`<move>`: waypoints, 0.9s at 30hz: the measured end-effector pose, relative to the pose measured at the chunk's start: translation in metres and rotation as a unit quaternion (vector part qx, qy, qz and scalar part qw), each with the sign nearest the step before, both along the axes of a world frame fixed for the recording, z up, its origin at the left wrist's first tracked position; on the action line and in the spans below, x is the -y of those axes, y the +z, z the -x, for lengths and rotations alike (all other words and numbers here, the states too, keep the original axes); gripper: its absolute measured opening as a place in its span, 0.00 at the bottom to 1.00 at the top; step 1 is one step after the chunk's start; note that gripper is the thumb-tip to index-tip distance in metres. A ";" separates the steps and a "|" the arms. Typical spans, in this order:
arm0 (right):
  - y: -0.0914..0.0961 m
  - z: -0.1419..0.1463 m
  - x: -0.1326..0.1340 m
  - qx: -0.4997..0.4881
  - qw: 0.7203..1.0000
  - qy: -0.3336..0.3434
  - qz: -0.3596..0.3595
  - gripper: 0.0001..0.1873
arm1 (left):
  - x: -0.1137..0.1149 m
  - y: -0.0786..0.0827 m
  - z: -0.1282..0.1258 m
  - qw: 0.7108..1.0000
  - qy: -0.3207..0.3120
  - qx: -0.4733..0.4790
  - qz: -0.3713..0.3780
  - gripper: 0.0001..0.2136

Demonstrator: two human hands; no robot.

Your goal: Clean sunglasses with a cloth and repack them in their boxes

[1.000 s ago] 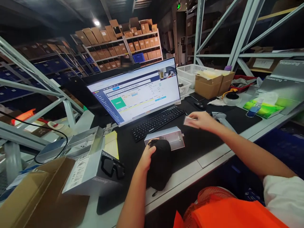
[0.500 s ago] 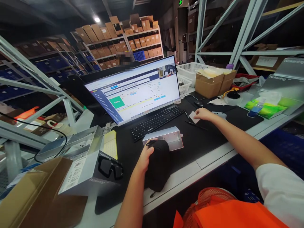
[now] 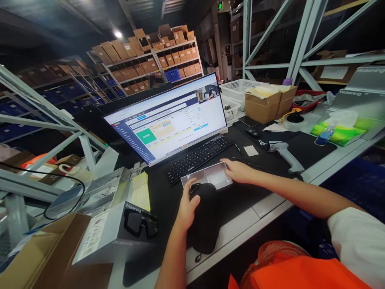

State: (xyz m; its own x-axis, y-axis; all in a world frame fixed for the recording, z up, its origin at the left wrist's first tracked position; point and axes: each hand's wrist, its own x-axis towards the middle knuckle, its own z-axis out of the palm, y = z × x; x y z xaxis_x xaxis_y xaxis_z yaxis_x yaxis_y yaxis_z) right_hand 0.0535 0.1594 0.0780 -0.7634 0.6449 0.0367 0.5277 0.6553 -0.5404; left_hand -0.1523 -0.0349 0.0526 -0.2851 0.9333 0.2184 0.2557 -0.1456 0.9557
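Observation:
My left hand is closed on a soft black pouch that has a small cord at its lower end. Its fingertips reach the left end of a shallow silver box, which is open toward me. At the box's right end, my right hand grips the edge between thumb and fingers. A small white square lies flat on the black mat, just beyond the right hand. Whether the pouch touches the box is hard to tell.
Behind the box stand a keyboard and a lit monitor. A barcode scanner lies to the right. On the left are a grey box with printed goggles, yellow sheets and an open carton.
My right hand has let go of the white square, leaving it on the mat, and moved left and nearer onto the silver box. My left hand still holds the pouch.

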 end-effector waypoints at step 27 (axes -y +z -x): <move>-0.027 -0.037 0.062 -0.189 0.968 0.108 0.123 0.64 | 0.019 0.030 -0.020 0.936 -0.134 -0.254 0.205 0.42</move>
